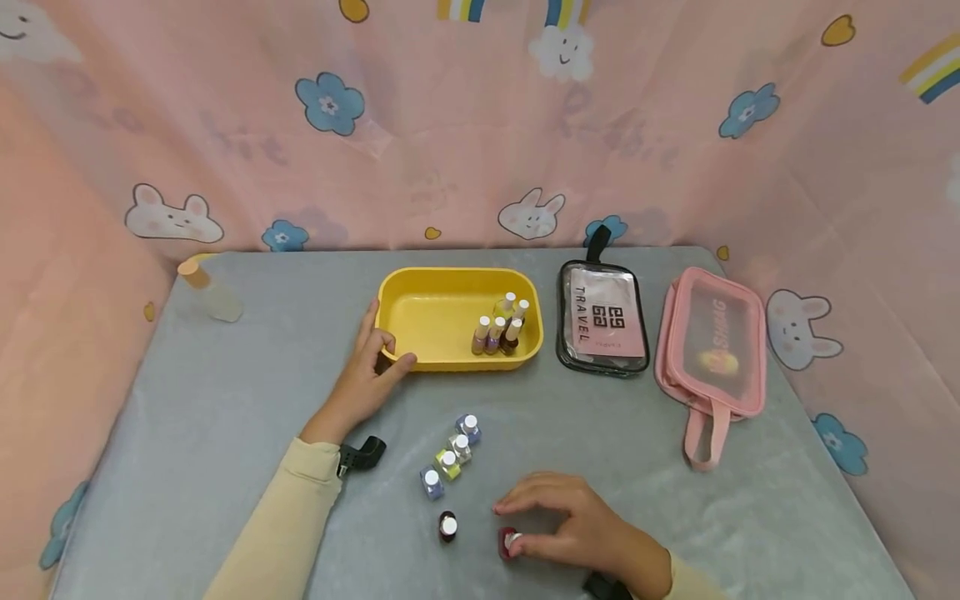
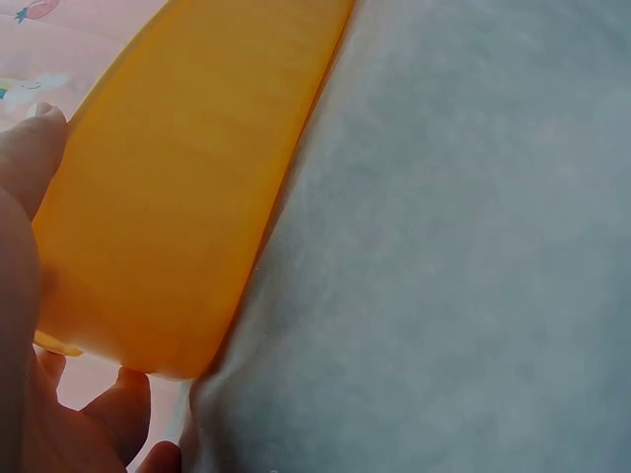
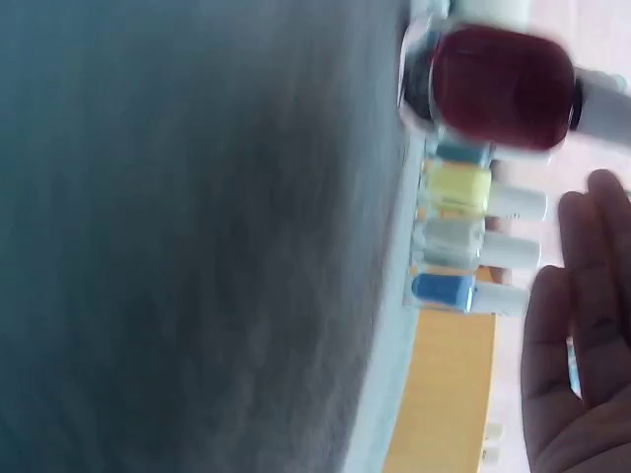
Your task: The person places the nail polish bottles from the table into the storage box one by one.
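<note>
My left hand [image 1: 360,375] holds the left front corner of a yellow tray [image 1: 431,321], thumb along the front wall and fingers at the left end. Several nail polish bottles [image 1: 493,337] with pale caps stand at the tray's right side. Low on the table, my right hand [image 1: 570,525] is spread around a dark red nail polish bottle [image 1: 505,543], its thumb by the white cap. The right wrist view shows the fingers apart from this bottle [image 3: 503,87]. A darker bottle [image 1: 447,527] stands to its left. Beyond runs a slanted row of blue, clear and yellow bottles [image 1: 447,464].
Right of the tray lies a black-edged clear travel pouch [image 1: 603,312], then a pink pouch [image 1: 716,350] with a strap. A frosted bottle with an orange cap [image 1: 213,292] is at the far left. A pink patterned curtain [image 1: 442,150] hangs behind the grey-covered table [image 1: 247,400].
</note>
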`<action>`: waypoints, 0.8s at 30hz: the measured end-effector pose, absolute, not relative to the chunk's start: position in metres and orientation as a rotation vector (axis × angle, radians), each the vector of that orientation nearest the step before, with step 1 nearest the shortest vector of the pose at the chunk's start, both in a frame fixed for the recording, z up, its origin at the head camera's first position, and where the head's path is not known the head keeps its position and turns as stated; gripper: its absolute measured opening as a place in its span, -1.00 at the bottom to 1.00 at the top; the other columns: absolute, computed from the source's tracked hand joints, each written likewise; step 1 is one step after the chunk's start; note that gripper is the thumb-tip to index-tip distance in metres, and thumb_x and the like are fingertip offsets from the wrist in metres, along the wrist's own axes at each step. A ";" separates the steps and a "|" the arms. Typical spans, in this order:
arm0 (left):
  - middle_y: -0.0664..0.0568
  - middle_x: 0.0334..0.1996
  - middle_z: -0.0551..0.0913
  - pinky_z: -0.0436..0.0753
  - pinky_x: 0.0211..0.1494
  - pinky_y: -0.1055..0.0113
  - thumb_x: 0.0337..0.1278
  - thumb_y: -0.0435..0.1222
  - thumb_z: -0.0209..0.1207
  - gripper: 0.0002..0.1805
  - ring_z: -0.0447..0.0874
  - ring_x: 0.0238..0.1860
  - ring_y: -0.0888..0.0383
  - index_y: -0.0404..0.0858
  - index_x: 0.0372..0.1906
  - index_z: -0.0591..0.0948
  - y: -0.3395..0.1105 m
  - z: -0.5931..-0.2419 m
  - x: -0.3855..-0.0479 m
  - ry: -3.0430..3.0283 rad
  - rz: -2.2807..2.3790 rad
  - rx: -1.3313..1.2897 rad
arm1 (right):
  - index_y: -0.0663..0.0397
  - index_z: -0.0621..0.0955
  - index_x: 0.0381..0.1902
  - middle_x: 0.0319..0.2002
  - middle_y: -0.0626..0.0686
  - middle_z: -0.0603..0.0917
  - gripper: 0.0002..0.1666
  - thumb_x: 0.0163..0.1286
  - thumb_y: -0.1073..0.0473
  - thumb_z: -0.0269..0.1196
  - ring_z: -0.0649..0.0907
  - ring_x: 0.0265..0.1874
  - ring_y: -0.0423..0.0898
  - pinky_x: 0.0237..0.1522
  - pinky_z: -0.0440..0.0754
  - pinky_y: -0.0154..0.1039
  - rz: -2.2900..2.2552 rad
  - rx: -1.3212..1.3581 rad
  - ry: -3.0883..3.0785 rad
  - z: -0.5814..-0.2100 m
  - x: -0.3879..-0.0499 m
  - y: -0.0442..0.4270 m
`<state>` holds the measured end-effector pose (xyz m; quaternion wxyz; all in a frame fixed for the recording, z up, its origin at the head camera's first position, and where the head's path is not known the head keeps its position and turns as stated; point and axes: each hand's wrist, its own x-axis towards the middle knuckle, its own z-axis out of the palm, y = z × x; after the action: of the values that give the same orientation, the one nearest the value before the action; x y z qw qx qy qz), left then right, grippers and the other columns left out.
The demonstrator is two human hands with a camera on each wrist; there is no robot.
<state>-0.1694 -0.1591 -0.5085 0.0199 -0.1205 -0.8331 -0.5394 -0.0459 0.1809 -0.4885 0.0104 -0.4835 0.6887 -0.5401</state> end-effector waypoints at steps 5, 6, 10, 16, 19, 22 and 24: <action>0.11 0.74 -0.30 0.08 0.53 -0.32 0.52 -0.05 0.27 -0.62 -0.14 0.67 -0.20 -0.13 -0.15 0.30 -0.160 -0.507 -0.169 -2.588 -1.661 -0.378 | 0.25 0.76 -0.04 -0.16 0.12 0.82 -0.71 0.39 0.17 0.49 0.78 -0.17 -0.08 -0.03 0.70 -0.23 -1.684 -1.658 2.154 -0.482 -0.044 0.177; 0.10 0.74 -0.30 0.08 0.53 -0.33 0.52 -0.04 0.27 -0.61 -0.14 0.67 -0.20 -0.13 -0.15 0.30 -0.160 -0.508 -0.169 -2.590 -1.661 -0.378 | 0.25 0.76 -0.06 -0.19 0.11 0.82 -0.73 0.42 0.16 0.47 0.78 -0.19 -0.10 -0.04 0.70 -0.24 -1.658 -1.719 2.161 -0.478 -0.045 0.176; 0.10 0.74 -0.29 0.07 0.54 -0.32 0.51 -0.03 0.27 -0.61 -0.14 0.67 -0.19 -0.13 -0.15 0.31 -0.160 -0.508 -0.170 -2.594 -1.652 -0.376 | 0.26 0.76 -0.11 -0.23 0.06 0.83 -0.74 0.48 0.13 0.41 0.79 -0.21 -0.15 -0.08 0.70 -0.25 -1.581 -1.927 2.179 -0.469 -0.047 0.171; 0.09 0.74 -0.28 0.10 0.52 -0.29 0.52 -0.06 0.27 -0.63 -0.11 0.67 -0.18 -0.12 -0.15 0.31 -0.159 -0.507 -0.170 -2.584 -1.668 -0.374 | 0.27 0.77 -0.07 -0.21 0.03 0.84 -0.70 0.47 0.10 0.41 0.78 -0.21 -0.21 -0.09 0.71 -0.26 -1.515 -1.919 2.280 -0.472 -0.047 0.175; 0.11 0.74 -0.29 0.10 0.53 -0.29 0.51 -0.06 0.27 -0.63 -0.12 0.67 -0.18 -0.12 -0.15 0.31 -0.160 -0.507 -0.170 -2.584 -1.669 -0.371 | 0.24 0.77 -0.01 -0.17 0.00 0.84 -0.71 0.44 0.15 0.45 0.77 -0.18 -0.26 -0.07 0.70 -0.30 -1.467 -1.809 2.316 -0.477 -0.047 0.178; 0.10 0.74 -0.29 0.10 0.53 -0.29 0.52 -0.05 0.27 -0.62 -0.12 0.67 -0.18 -0.12 -0.15 0.31 -0.160 -0.508 -0.170 -2.585 -1.666 -0.370 | 0.19 0.76 0.03 -0.13 -0.02 0.84 -0.71 0.40 0.21 0.49 0.76 -0.15 -0.27 -0.05 0.69 -0.33 -1.457 -1.669 2.292 -0.475 -0.048 0.179; 0.09 0.74 -0.29 0.10 0.53 -0.29 0.52 -0.05 0.27 -0.62 -0.12 0.67 -0.19 -0.12 -0.15 0.31 -0.160 -0.509 -0.170 -2.584 -1.665 -0.372 | 0.18 0.76 0.02 -0.13 0.01 0.83 -0.72 0.40 0.24 0.48 0.78 -0.15 -0.21 -0.07 0.70 -0.32 -1.497 -1.614 2.260 -0.467 -0.055 0.178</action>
<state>-0.1702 -0.1603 -0.5088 0.0224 -0.1200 -0.8343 -0.5377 -0.0545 0.1780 -0.4671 -0.0066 -0.5116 0.7162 -0.4746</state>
